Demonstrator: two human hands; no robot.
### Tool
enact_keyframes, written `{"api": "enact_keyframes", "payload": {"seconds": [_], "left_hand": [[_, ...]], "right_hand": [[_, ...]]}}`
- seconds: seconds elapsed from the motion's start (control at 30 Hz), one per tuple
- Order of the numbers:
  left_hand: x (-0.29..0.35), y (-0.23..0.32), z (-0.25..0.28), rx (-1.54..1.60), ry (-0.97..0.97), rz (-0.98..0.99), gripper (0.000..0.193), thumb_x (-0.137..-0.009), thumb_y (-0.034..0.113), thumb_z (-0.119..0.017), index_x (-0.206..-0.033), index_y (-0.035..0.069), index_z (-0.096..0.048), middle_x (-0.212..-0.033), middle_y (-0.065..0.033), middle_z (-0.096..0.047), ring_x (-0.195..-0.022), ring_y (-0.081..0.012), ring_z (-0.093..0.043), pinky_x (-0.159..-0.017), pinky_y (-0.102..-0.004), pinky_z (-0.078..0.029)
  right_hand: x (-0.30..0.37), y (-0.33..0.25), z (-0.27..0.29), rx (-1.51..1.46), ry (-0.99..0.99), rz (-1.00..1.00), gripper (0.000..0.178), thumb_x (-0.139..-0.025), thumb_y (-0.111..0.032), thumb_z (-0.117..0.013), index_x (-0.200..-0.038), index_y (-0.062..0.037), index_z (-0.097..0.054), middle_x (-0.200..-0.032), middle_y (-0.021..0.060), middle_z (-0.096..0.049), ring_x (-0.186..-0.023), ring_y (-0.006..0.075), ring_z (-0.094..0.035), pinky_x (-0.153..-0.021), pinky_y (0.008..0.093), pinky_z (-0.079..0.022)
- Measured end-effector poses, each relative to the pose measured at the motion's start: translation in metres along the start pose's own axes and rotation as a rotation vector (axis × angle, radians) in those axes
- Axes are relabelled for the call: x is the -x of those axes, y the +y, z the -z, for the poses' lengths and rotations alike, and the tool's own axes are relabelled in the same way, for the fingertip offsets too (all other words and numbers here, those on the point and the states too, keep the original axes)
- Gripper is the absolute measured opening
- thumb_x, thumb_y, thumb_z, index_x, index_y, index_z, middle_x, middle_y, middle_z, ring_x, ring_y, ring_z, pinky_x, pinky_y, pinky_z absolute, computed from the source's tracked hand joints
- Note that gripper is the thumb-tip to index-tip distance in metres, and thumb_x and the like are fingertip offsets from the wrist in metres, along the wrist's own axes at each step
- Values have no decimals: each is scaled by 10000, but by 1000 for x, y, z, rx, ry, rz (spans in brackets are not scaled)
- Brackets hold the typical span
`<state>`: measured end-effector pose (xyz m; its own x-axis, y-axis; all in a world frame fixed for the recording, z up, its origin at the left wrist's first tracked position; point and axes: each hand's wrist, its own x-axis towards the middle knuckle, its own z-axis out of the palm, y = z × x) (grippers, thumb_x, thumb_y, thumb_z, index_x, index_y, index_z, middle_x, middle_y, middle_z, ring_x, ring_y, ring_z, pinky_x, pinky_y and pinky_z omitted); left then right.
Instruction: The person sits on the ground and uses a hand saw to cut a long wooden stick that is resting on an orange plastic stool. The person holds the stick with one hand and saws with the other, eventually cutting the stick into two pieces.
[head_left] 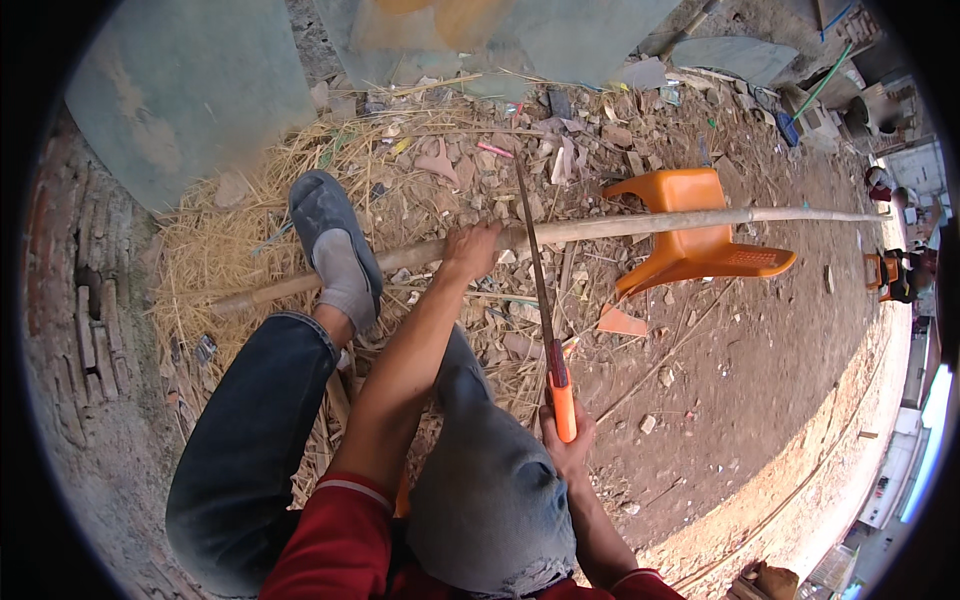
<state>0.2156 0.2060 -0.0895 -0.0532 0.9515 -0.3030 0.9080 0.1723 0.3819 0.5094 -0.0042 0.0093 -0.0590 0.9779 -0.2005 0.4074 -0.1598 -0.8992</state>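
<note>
A long bamboo pole [610, 228] runs across the view, from the straw at left to the far right. My left hand [474, 248] is closed round it near the middle, and my slippered foot [338, 245] presses on it further left. My right hand [572, 448] grips the orange handle of a handsaw [545, 300]. The saw's long, narrow blade points away from me and crosses the pole just right of my left hand. Whether the teeth have cut into the pole is too small to tell.
Under the pole at right lies a tipped orange plastic chair [690, 193]. Straw [215, 255] and broken rubble [460, 160] cover the ground ahead and left. Large grey-green panels [200, 90] lean at the back. A worn brick wall [90, 330] borders the left side.
</note>
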Motion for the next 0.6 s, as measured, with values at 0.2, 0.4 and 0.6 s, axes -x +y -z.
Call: {"api": "enact_keyframes", "payload": {"seconds": [0.2, 0.4, 0.6], "left_hand": [[-7, -2, 23, 102, -104, 95, 586, -831, 280, -829, -1350, 103, -622, -1225, -182, -725, -1145, -339, -709, -1019, -439, -551], [-9, -9, 22, 41, -108, 167, 520, -727, 376, -878, -1161, 113, -759, -1129, -165, -768, -1079, -324, -738, -982, -420, -579], [-3, -4, 30, 18, -100, 187, 415, -732, 302, -845, -1089, 98, -791, -1068, -143, -787, -1005, -280, -762, -961, -398, -591]], "right_hand": [[-8, -12, 13, 14, -120, 99, 168, -854, -102, -763, -926, -7, -645, -746, 75, -629, -642, 175, -588, -634, 347, -493], [-9, 2, 8, 18, -158, 95, 152, -895, -107, -761, -956, -16, -656, -742, 72, -643, -664, 161, -620, -635, 328, -503], [-16, -22, -9, -102, -45, -53, 179, -913, -144, -756, -919, -3, -646, -701, 53, -612, -613, 119, -545, -586, 313, -464]]}}
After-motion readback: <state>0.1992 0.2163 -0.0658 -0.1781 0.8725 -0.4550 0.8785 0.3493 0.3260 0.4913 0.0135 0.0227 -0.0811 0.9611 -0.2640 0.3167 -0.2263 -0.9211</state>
